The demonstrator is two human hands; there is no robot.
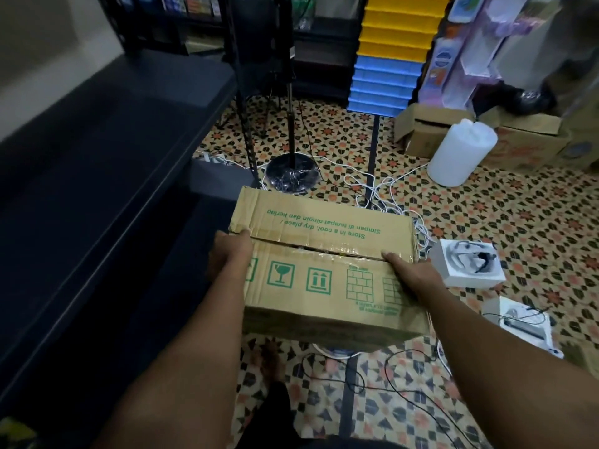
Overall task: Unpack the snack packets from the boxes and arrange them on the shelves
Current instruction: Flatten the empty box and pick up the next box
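Brown cardboard box with green print, flaps nearly closed, tilted, above patterned floor beside dark shelves.

The box at centre frame is brown cardboard printed with green lettering and green handling symbols. The floor is tiled in an orange, black and cream star pattern. At top centre, yellow bins sit stacked above blue bins. The shelf at left is black. A jug at right is white.
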